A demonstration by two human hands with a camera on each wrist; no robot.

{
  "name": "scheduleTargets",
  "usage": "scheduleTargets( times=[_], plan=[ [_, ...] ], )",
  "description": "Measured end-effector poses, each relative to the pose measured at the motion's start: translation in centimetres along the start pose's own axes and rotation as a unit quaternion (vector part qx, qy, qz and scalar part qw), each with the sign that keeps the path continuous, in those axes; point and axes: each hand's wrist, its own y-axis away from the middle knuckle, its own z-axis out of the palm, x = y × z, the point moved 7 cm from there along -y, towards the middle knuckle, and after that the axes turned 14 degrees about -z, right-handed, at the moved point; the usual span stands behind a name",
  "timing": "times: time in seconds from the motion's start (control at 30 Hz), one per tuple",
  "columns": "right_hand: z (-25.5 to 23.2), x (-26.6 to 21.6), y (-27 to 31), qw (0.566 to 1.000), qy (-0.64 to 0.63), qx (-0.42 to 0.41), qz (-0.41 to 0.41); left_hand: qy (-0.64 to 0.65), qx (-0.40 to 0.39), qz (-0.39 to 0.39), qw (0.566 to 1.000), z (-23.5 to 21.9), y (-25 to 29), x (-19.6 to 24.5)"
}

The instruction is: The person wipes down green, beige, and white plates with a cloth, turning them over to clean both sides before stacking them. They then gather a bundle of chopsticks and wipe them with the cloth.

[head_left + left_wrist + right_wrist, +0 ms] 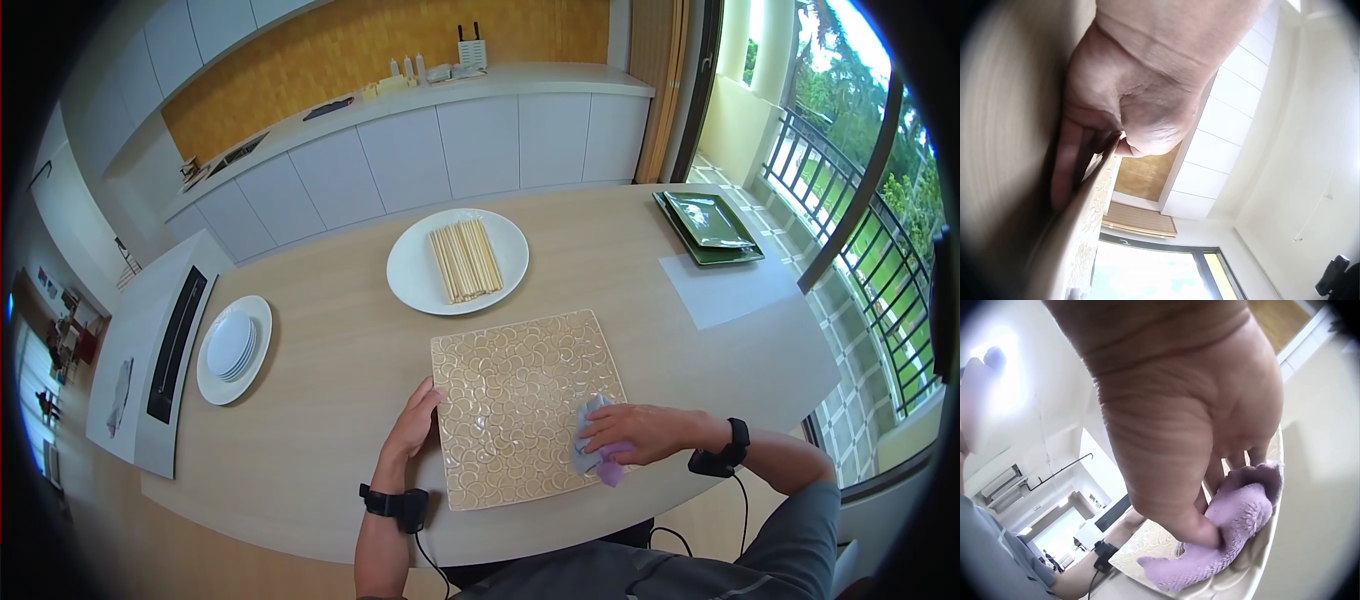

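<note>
A square beige plate (520, 400) with a raised swirl pattern lies on the table in front of the person. At its left edge the left hand (413, 425) grips the rim; in the left wrist view, this hand (1132, 94) has fingers under the plate (1088, 231) and the thumb above. The right hand (655, 432) holds a grey and purple cloth (612, 470) against the plate's right part. In the right wrist view the thumb of this hand (1179, 425) lies against the purple side of the cloth (1235, 519), the fingertips hidden behind it.
Beyond the plate, a white oval dish (408, 270) bears a row of pale sticks (465, 262). Small white plates (230, 345) sit stacked on an oval dish at the left. Two green dishes (710, 220) and a white sheet (725, 295) lie at the right.
</note>
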Motion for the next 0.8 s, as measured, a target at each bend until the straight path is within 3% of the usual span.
scheduleTargets(
  times=[0.23,0.43,0.5,0.73,0.8],
  plan=[
    [1.1,-1.7,-2.8,0.997,-0.073,0.000,-0.039,0.011,-0.004,0.001,1.000,0.0,-0.1,0.0],
    [2.8,-2.0,-6.9,0.995,-0.064,-0.019,-0.079,0.015,-0.014,0.012,1.000,-0.2,-0.4,-0.3],
    [3.5,-1.9,-8.3,0.993,-0.023,-0.017,-0.118,0.016,-0.011,0.015,1.000,-0.2,-0.5,-0.3],
    [3.8,-2.3,-13.3,0.983,0.104,-0.037,-0.147,0.078,-0.039,-0.045,0.995,0.1,-0.9,-1.1],
    [3.3,-2.2,-14.3,0.979,0.142,-0.011,-0.148,0.089,-0.050,-0.048,0.994,0.5,-0.6,-0.8]
  ],
)
